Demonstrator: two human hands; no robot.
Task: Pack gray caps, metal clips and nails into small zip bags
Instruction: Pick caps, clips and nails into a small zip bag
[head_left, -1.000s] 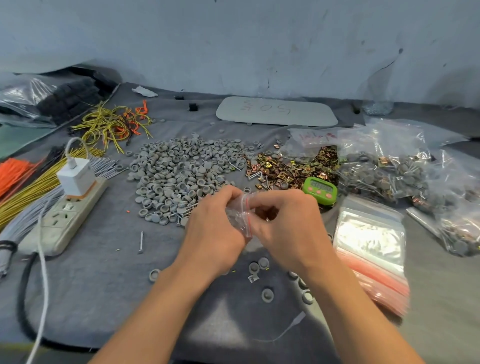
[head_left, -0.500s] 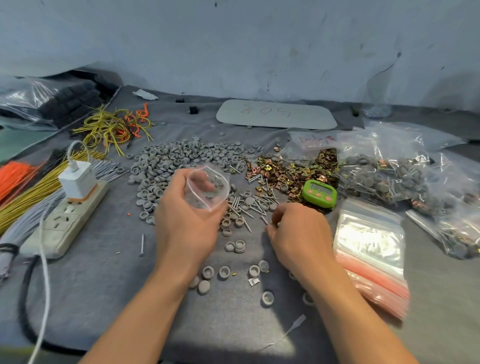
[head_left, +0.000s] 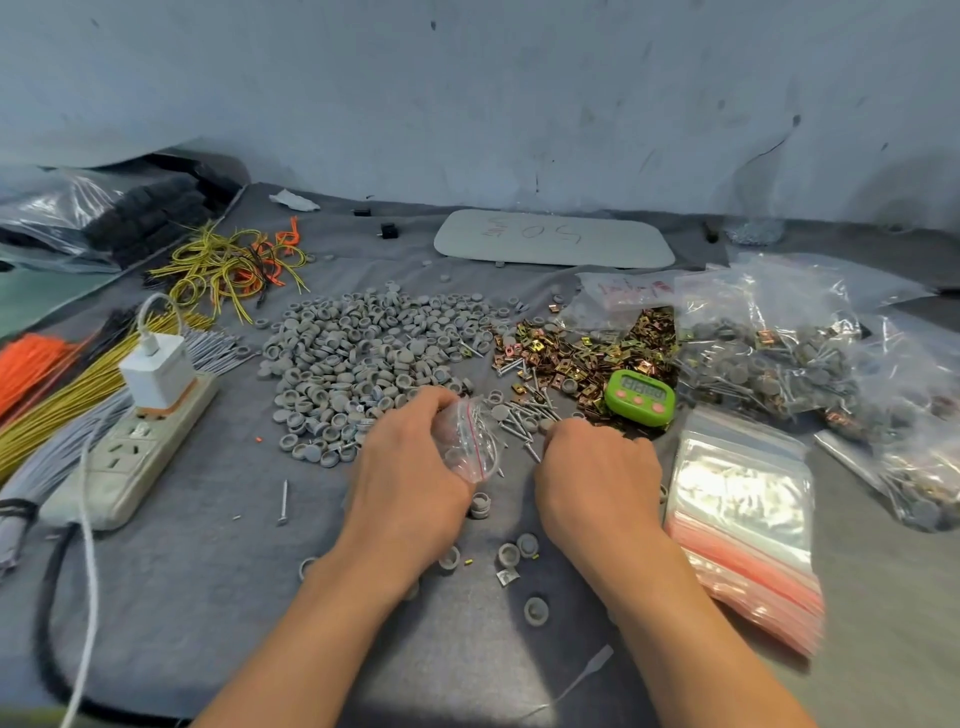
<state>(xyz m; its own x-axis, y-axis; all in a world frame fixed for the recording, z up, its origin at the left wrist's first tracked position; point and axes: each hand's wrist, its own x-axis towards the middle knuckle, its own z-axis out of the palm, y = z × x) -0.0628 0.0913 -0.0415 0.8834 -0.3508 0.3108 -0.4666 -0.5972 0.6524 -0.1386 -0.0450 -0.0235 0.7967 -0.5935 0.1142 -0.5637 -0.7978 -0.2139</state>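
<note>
We log filled bags (head_left: 769, 358) at right, gray caps (head_left: 363, 353), metal clips (head_left: 587, 348), nails (head_left: 524, 415) mostly unpacked; left hand (head_left: 405, 483) grips one zip bag (head_left: 467, 441), right hand (head_left: 597, 478) curled, hold untellable.

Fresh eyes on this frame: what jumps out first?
The big heap of gray caps at the centre of the table grabs the eye first, with the shiny metal clips to its right and a bright green timer at their near edge. In front, the left hand holds a small zip bag while the right hand reaches into scattered nails.
</note>
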